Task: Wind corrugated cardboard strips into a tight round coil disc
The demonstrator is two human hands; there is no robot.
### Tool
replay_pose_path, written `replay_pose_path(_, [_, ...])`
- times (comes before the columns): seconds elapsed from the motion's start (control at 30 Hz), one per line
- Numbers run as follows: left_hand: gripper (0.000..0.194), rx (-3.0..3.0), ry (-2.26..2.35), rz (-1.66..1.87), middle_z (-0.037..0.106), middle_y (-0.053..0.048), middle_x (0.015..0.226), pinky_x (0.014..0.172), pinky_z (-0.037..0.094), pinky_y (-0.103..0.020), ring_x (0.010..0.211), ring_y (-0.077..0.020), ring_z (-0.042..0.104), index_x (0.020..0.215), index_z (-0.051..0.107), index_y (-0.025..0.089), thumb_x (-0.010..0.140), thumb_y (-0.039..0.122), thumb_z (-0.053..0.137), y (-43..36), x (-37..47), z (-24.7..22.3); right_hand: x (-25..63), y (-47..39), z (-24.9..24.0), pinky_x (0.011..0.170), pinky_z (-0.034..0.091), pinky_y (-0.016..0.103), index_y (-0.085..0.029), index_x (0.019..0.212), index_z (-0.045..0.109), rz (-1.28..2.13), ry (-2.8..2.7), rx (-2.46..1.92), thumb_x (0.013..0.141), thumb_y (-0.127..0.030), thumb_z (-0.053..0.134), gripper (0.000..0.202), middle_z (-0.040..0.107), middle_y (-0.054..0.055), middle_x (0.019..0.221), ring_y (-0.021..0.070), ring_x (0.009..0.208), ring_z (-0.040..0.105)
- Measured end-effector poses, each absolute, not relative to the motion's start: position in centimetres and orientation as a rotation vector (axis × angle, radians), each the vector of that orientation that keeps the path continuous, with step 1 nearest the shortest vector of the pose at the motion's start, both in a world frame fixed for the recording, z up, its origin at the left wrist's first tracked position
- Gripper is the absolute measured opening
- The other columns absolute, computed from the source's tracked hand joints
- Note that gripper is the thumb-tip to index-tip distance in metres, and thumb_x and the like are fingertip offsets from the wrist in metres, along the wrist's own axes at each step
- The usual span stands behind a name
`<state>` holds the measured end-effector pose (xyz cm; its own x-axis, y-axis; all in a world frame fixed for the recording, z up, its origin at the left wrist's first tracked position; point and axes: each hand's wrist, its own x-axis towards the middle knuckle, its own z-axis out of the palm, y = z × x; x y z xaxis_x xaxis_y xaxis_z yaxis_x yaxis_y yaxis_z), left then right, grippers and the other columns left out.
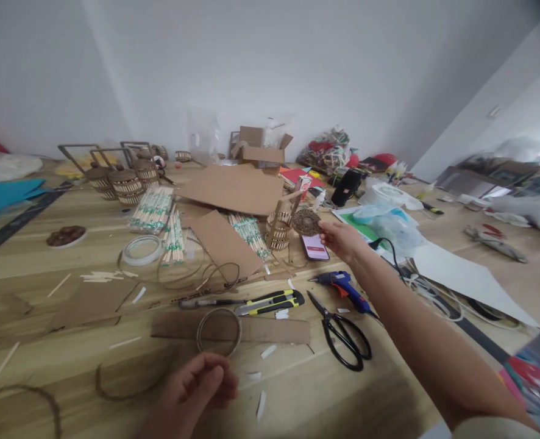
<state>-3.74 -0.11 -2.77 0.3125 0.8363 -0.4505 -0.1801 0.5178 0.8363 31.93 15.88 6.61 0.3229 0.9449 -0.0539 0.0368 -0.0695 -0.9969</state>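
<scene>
My left hand [201, 390], low in the middle of the view, has its fingers curled. They close on the lower edge of a thin, pale ring [219, 310], which stands up above the fingertips. Farther off, my right hand [343, 241] pinches the edge of a brown coiled disc [305, 222]. That disc is beside a small bucket with a tall handle [279, 233] and partly above a phone [316, 249]. Under the right forearm are a blue glue gun [343, 286] and black-handled scissors [341, 332].
A yellow-and-black utility knife [270, 302] lies by a cardboard strip [274, 330]. Bundled chopsticks [152, 209], a tape roll [142, 250] and several small buckets [128, 186] stand left. Cardboard sheets [233, 186] and a box [263, 155] are at the back. White scraps [261, 405] are scattered in front.
</scene>
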Motion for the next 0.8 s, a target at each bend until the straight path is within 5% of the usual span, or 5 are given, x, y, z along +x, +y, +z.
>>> replay_pose_path(0.07, [0.05,0.794,1.018,0.752,0.076,-0.004,0.078,0.073,0.055,-0.032,0.075,-0.0213,0.07,0.081,0.074,0.019,0.067,0.066,0.079,-0.1,-3.8,-2.7,31.4,13.1,6.5,0.062,0.049,0.024,-0.016,0.081,0.063,1.014,-1.048,-1.426,0.085,-0.028,0.075,0.017,0.059,-0.003,0.068,0.0099,0.059,0.054])
replay_pose_path(0.2, [0.046,0.852,0.922,0.76,0.076,-0.008,0.097,0.082,0.053,-0.033,0.093,-0.023,0.069,0.096,0.075,0.019,0.081,0.063,0.069,-0.2,-3.9,-2.2,26.6,7.8,5.9,0.06,0.045,0.024,-0.018,0.079,0.067,1.212,-1.294,-1.369,0.067,-0.027,0.086,0.025,0.061,-0.003,0.065,0.0123,0.061,0.055])
replay_pose_path(0.33, [0.069,0.703,0.554,0.716,0.07,-0.011,0.123,0.091,0.052,-0.04,0.11,-0.0284,0.066,0.123,0.069,0.024,0.071,0.069,0.074,-0.7,-3.9,-1.7,20.6,4.6,5.3,0.063,0.045,0.024,-0.018,0.084,0.064,1.544,-1.807,-1.122,0.08,-0.031,0.074,0.017,0.062,-0.002,0.075,0.0121,0.067,0.056])
replay_pose_path(0.6, [0.073,0.727,0.428,0.698,0.072,-0.012,0.102,0.068,0.053,-0.027,0.079,-0.0203,0.07,0.114,0.072,0.015,0.062,0.066,0.083,-0.5,-4.3,-0.1,16.9,7.0,5.7,0.064,0.048,0.024,-0.015,0.091,0.066,1.729,-2.15,-0.817,0.086,-0.045,0.07,0.03,0.068,0.003,0.079,0.0143,0.07,0.063])
replay_pose_path(0.8, [0.077,0.735,0.399,0.676,0.07,-0.012,0.109,0.078,0.053,-0.033,0.084,-0.022,0.07,0.12,0.068,0.017,0.062,0.065,0.083,-0.8,-4.2,0.0,11.3,13.4,4.3,0.079,0.048,0.028,-0.015,0.094,0.073,0.824,-2.594,-1.143,0.096,-0.02,0.057,0.017,0.074,0.006,0.09,0.018,0.085,0.066])
